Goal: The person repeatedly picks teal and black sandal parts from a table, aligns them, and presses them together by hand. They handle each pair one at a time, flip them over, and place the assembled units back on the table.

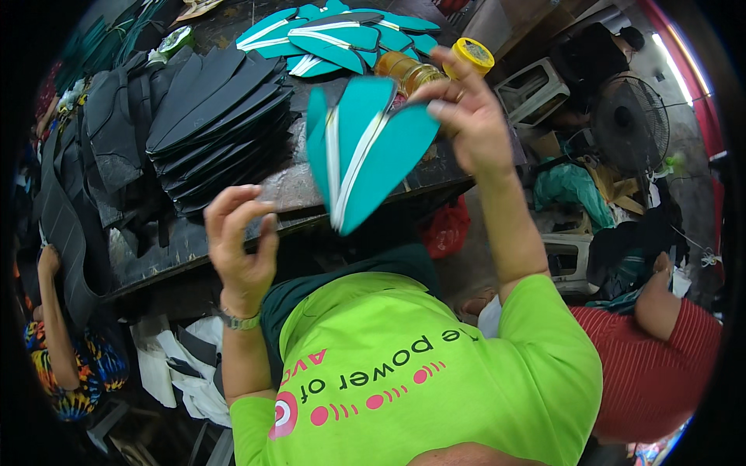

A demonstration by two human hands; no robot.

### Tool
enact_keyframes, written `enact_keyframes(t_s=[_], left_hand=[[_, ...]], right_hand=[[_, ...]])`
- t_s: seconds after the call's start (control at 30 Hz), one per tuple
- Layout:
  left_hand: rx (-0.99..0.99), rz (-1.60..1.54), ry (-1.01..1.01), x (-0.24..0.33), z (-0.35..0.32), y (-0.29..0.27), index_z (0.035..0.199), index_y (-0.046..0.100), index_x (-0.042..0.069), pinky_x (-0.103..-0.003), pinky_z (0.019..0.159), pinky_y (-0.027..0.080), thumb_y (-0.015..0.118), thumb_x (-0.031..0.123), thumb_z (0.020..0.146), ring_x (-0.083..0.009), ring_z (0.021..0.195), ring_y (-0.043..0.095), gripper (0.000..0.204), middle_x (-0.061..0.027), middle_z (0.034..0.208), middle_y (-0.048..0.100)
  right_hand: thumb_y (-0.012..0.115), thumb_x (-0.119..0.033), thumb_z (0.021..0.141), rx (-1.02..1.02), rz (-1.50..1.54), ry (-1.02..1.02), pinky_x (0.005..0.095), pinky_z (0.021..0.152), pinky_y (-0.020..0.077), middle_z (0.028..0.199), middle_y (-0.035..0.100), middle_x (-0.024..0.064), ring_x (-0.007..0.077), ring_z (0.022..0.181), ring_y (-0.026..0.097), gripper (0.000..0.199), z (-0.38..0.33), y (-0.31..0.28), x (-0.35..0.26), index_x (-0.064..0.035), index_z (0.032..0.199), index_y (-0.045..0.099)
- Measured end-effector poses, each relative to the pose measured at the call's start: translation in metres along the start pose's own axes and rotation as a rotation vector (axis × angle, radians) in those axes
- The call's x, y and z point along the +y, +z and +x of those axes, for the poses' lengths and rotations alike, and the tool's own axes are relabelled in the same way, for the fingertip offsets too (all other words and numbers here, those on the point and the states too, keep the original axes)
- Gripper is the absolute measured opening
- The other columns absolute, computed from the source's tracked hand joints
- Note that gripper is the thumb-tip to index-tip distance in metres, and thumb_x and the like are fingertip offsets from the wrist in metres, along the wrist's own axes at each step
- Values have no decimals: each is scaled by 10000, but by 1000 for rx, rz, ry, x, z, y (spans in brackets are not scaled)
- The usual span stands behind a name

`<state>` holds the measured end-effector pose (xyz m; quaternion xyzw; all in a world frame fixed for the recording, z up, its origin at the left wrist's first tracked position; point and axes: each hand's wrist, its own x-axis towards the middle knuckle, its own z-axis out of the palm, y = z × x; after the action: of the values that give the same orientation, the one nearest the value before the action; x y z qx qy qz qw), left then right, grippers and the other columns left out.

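My right hand, slightly blurred, holds a teal panel by its upper right edge. The panel is leaf-shaped, with pale stripes running down to a pointed lower tip, and it hangs over the table's front edge. To its left, my left hand is in the air with fingers curved and apart, touching nothing. A stack of black panels lies on the dark table beyond that hand. Similar teal panels are piled at the far side.
An amber jar and a yellow-lidded container stand close behind my right hand. Black strips drape over the table's left side. A fan and a white plastic chair are at right. Other people sit at far left and right.
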<state>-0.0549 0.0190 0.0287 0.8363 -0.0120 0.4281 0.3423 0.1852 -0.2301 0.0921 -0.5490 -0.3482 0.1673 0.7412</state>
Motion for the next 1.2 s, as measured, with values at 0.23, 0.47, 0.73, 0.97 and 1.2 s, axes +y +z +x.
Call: enact_keyframes(t_s=[0.23, 0.47, 0.73, 0.97, 1.2], left_hand=[[52, 233, 44, -18, 51, -55, 1068, 723, 33, -371, 979, 523, 727, -61, 867, -265, 1121, 665, 222, -124, 1204, 659], [-235, 440, 23, -94, 121, -51, 1320, 677, 67, -454, 1119, 454, 770, 289, 931, -386, 1360, 555, 457, -180, 1514, 541], [-515, 574, 26, -115, 141, -50, 1321, 683, 103, -422, 950, 541, 655, 337, 1004, -357, 1126, 683, 395, -136, 1262, 703], [111, 895, 331, -45, 164, -90, 1240, 758, 157, -317, 801, 591, 629, 213, 1044, -191, 941, 753, 241, -66, 1154, 771], [6, -6, -225, -5, 79, -20, 1181, 748, 12, -260, 834, 517, 717, 158, 1001, -109, 919, 653, 234, -37, 1027, 732]], right_hand=[[593, 114, 901, 183, 30, -303, 279, 854, 563, 1130, 674, 155, 191, 934, 678, 650, 129, -107, 4, -39, 1515, 443], [846, -121, 831, 576, -728, -228, 295, 877, 523, 1164, 674, 91, 133, 1017, 623, 722, 157, -158, 62, -100, 1486, 543], [676, -46, 914, 154, -906, -153, 285, 770, 518, 978, 674, 51, 146, 847, 653, 213, -10, -55, 33, -48, 1103, 773], [631, -111, 875, 189, -1412, 13, 459, 863, 541, 1086, 586, 134, 336, 999, 637, 501, -30, -46, 49, -174, 1372, 641], [627, -129, 862, 193, -1513, 56, 494, 896, 538, 1112, 605, 176, 380, 1024, 642, 471, -7, -52, 67, -176, 1328, 667]])
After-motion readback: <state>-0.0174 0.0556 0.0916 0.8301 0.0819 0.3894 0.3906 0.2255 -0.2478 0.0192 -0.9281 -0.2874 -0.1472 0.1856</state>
